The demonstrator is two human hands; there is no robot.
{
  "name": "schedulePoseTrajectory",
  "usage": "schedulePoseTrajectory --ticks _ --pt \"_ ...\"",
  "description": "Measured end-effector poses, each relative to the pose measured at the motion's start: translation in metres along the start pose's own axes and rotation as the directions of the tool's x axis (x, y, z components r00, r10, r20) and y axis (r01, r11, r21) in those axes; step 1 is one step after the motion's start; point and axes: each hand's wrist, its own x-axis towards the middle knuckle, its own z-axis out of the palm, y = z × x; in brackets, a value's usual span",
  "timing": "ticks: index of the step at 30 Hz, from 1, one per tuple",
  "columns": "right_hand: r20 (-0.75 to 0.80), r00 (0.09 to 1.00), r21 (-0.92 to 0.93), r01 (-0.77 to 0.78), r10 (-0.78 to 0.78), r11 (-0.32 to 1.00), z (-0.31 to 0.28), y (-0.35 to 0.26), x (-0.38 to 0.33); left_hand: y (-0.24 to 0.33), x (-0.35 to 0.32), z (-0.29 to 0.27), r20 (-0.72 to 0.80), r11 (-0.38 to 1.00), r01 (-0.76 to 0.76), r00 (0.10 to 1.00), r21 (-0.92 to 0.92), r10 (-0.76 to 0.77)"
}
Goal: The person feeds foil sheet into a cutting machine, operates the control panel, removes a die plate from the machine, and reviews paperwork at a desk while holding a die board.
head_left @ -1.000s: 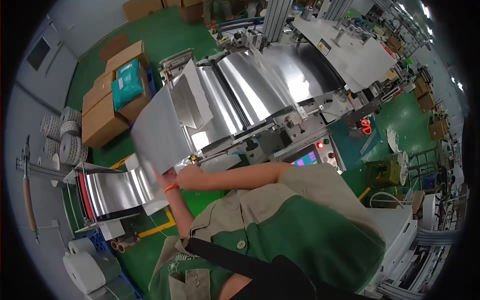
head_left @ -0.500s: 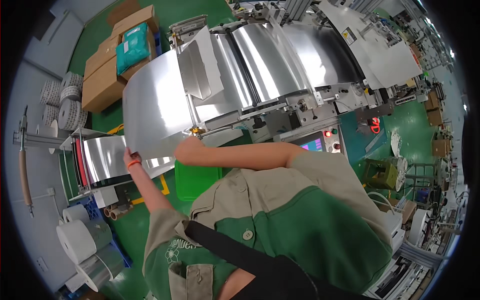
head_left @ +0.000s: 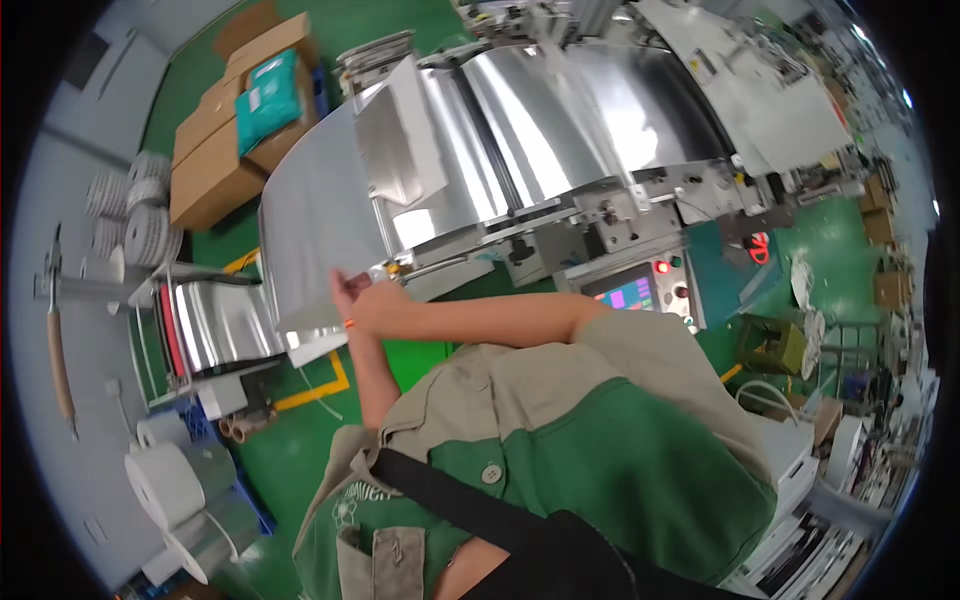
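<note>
Two bare hands work close together at the near edge of one broad, silvery sheet [head_left: 318,195], which drapes off the left end of a long machine [head_left: 618,215]. The left hand [head_left: 346,288], with one orange band [head_left: 350,323] at its wrist, is raised beside the sheet's lower corner; its fingers are blurred, and whether they pinch the sheet cannot be told. The right hand [head_left: 380,304] is curled just beside it, overlapping it in view, with its forearm crossing from the right; what, if anything, lies within its fingers cannot be told either.

Below the sheet, at the left, one stand [head_left: 190,378] carries one red roller [head_left: 171,330] and a second shiny stretch of film [head_left: 228,318]. One green tray [head_left: 420,362] shows under the forearms. On the machine's front are one lit screen [head_left: 628,290] and one glowing red button [head_left: 662,267]; farther right lies one pair of orange-handled scissors [head_left: 759,248].

Several cartons [head_left: 212,185], overlapping too much to count, bear one teal bag [head_left: 268,105]. Four patterned rolls [head_left: 148,235] are stacked by the wall, and two cardboard tubes [head_left: 239,430] lie below the stand. One olive-green stool [head_left: 768,345] stands at the right.
</note>
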Motion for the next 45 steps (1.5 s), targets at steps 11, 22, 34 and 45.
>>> schedulePoseTrajectory --ticks 11,22,34,45 --pt "-0.311 0.941 -0.011 0.135 -0.132 0.991 0.017 0.015 -0.004 0.070 0.050 0.002 -0.262 0.900 -0.162 0.922 0.405 0.284" --pt "-0.498 0.838 -0.093 0.204 -0.223 0.975 0.044 0.013 0.016 0.192 0.023 -0.054 -0.274 0.766 -0.176 0.865 0.619 0.420" --pt "-0.448 0.887 0.039 0.147 -0.114 0.988 0.033 0.011 0.010 0.173 0.032 0.029 -0.142 0.673 -0.236 0.879 0.701 0.455" --pt "-0.504 0.836 -0.036 0.229 -0.215 0.973 0.040 0.014 0.020 0.195 0.011 0.086 -0.076 0.640 -0.334 0.848 0.691 0.525"
